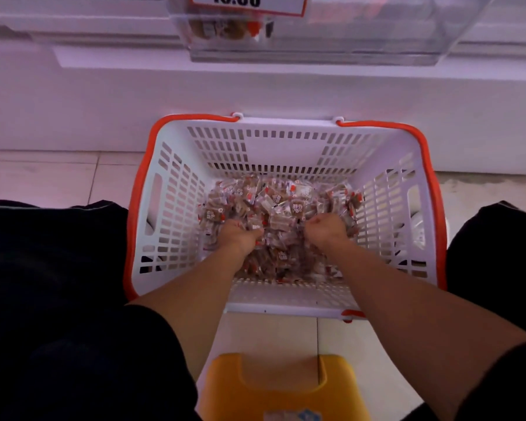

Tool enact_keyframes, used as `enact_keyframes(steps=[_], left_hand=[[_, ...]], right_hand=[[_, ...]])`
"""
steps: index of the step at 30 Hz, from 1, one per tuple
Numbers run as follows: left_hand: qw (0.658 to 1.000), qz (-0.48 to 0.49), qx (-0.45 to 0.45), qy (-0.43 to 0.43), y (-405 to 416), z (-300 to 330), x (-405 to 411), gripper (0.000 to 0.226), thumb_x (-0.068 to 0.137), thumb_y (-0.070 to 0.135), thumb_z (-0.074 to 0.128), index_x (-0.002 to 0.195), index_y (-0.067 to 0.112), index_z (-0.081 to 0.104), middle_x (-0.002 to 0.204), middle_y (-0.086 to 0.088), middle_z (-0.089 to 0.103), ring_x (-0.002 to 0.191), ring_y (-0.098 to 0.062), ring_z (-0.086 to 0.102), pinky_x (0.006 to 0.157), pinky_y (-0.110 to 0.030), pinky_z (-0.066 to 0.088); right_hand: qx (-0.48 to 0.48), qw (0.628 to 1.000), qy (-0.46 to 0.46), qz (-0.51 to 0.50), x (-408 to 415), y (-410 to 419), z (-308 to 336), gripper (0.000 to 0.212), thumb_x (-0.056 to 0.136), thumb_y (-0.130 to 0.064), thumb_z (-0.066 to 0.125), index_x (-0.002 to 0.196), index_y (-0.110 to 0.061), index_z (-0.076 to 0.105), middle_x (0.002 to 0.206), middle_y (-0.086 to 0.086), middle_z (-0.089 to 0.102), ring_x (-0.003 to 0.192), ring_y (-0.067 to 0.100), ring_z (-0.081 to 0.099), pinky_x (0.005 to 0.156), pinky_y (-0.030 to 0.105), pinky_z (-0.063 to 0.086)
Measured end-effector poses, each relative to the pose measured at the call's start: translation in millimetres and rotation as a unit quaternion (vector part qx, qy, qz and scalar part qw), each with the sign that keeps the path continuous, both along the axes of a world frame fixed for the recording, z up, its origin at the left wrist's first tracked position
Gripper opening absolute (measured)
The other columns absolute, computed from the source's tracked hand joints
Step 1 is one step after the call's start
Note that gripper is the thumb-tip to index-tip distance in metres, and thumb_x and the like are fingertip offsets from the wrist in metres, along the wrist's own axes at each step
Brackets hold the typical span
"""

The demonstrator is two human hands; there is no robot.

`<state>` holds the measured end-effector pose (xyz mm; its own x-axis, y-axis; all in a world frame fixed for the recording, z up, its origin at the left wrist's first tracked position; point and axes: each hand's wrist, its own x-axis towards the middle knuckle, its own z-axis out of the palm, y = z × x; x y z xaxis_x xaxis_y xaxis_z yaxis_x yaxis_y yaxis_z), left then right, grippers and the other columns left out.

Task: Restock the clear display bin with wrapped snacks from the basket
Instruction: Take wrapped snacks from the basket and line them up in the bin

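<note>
Wrapped snacks: small clear packets with brown contents and red-white print, heaped loose on the bottom of the basket. Pile fills the basket floor, deepest toward the far wall.

Basket: white slotted plastic, orange rim and handles, standing on the tiled floor between the person's knees, far side just beside a white shelf base.

Left hand: plunged into the near-left part of the pile, back of hand up, fingers curled down round packets. Grip closed on snacks; how many it has hold of cannot be told, fingertips buried.

Right hand: likewise in the near-right part of the pile, fingers curled under and closed on packets, tips hidden.

Hands near each other, apart, packets between them.

Clear display bin: above the basket at the top of the view, on the shelf front. A few brown packets visible at its left end; rest blurred. White price tag with red border on its front, digits partly cut off.

Yellow stool: at the near edge, behind the basket, between the forearms.
</note>
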<state>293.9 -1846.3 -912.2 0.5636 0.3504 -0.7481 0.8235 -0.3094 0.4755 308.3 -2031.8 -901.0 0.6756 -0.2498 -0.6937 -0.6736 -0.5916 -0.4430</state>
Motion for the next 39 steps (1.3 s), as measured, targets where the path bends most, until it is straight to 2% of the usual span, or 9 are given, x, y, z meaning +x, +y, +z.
enact_keyframes(steps=[5, 8, 12, 16, 22, 27, 32, 36, 39], left_hand=[[1.000, -0.012, 0.019, 0.010, 6.6, 18.8, 0.4, 0.047, 0.082, 0.019, 0.081, 0.123, 0.004, 0.061, 0.118, -0.013, 0.067, 0.099, -0.030, 0.064, 0.080, -0.029, 0.047], [0.998, -0.038, -0.033, 0.029, 11.9, 27.2, -2.4, 0.047, 0.087, 0.020, 0.075, 0.126, 0.000, 0.057, 0.118, -0.015, 0.067, 0.102, -0.031, 0.068, 0.093, -0.035, 0.052], [0.979, -0.018, -0.195, 0.050, 16.6, 54.5, -1.2, 0.028, 0.096, 0.014, 0.063, 0.122, 0.005, 0.060, 0.112, -0.015, 0.065, 0.086, -0.024, 0.070, 0.066, -0.037, 0.062], [0.963, -0.079, -0.252, 0.047, 19.9, 98.3, 14.7, 0.018, 0.097, 0.011, 0.058, 0.114, 0.005, 0.058, 0.111, -0.017, 0.062, 0.088, -0.027, 0.068, 0.069, -0.042, 0.061], [0.918, -0.348, -0.191, -0.015, 26.6, 222.7, 52.7, 0.007, 0.098, 0.013, 0.058, 0.101, 0.007, 0.058, 0.088, -0.010, 0.062, 0.071, -0.017, 0.063, 0.062, -0.032, 0.060], [0.862, -0.388, -0.324, -0.004, 48.3, 329.7, 53.3, 0.025, 0.090, 0.019, 0.068, 0.110, 0.006, 0.060, 0.104, -0.014, 0.071, 0.096, -0.026, 0.072, 0.077, -0.035, 0.062], [0.836, -0.384, -0.382, -0.089, 52.0, 382.1, 53.3, 0.044, 0.084, 0.032, 0.069, 0.121, 0.009, 0.061, 0.118, -0.014, 0.071, 0.108, -0.028, 0.070, 0.072, -0.024, 0.060], [0.822, -0.365, -0.415, -0.135, 40.4, 395.9, 57.8, 0.045, 0.080, 0.031, 0.074, 0.121, 0.017, 0.062, 0.111, -0.014, 0.073, 0.108, -0.029, 0.070, 0.065, -0.024, 0.060], [0.833, -0.367, -0.376, -0.173, 33.5, 389.2, 56.9, 0.046, 0.076, 0.018, 0.080, 0.118, 0.015, 0.064, 0.099, -0.008, 0.075, 0.101, -0.024, 0.073, 0.066, -0.023, 0.058]], right_hand=[[0.180, 0.973, 0.031, -0.142, 2.9, -2.2, 31.7, 0.019, 0.091, 0.007, 0.059, 0.103, -0.006, 0.067, 0.099, 0.009, 0.063, 0.094, 0.030, 0.067, 0.056, 0.038, 0.061], [0.249, 0.959, 0.049, -0.128, 2.4, -0.9, 57.0, 0.041, 0.093, 0.013, 0.053, 0.128, -0.009, 0.055, 0.118, 0.013, 0.056, 0.108, 0.038, 0.064, 0.072, 0.054, 0.060], [0.262, 0.961, 0.059, -0.061, -5.0, -4.1, 78.8, 0.066, 0.086, 0.013, 0.063, 0.143, -0.011, 0.038, 0.130, 0.015, 0.051, 0.105, 0.033, 0.064, 0.077, 0.044, 0.061], [0.219, 0.975, 0.014, 0.023, -1.4, -2.7, 106.0, 0.069, 0.082, 0.009, 0.071, 0.143, -0.005, 0.043, 0.137, 0.013, 0.054, 0.094, 0.030, 0.070, 0.077, 0.042, 0.060], [0.137, 0.952, -0.072, 0.264, 22.8, 4.7, 212.9, 0.046, 0.080, 0.000, 0.077, 0.124, -0.005, 0.064, 0.109, 0.006, 0.067, 0.085, 0.017, 0.062, 0.076, 0.030, 0.053], [0.318, 0.905, -0.137, 0.248, 18.6, 2.3, 319.0, 0.033, 0.074, 0.003, 0.077, 0.106, 0.001, 0.070, 0.100, 0.019, 0.071, 0.085, 0.021, 0.065, 0.079, 0.029, 0.054], [0.460, 0.833, -0.266, 0.156, 15.9, 0.0, 369.7, 0.031, 0.065, 0.005, 0.075, 0.095, -0.001, 0.067, 0.086, 0.012, 0.071, 0.076, 0.019, 0.068, 0.072, 0.025, 0.057], [0.362, 0.843, -0.364, 0.160, 21.6, 5.0, 376.8, 0.037, 0.063, -0.004, 0.081, 0.097, -0.002, 0.066, 0.095, 0.017, 0.071, 0.082, 0.032, 0.070, 0.083, 0.046, 0.055], [0.327, 0.829, -0.420, 0.171, 21.3, 10.1, 373.2, 0.040, 0.064, -0.002, 0.082, 0.102, -0.008, 0.072, 0.099, 0.011, 0.075, 0.088, 0.020, 0.072, 0.080, 0.035, 0.058]])
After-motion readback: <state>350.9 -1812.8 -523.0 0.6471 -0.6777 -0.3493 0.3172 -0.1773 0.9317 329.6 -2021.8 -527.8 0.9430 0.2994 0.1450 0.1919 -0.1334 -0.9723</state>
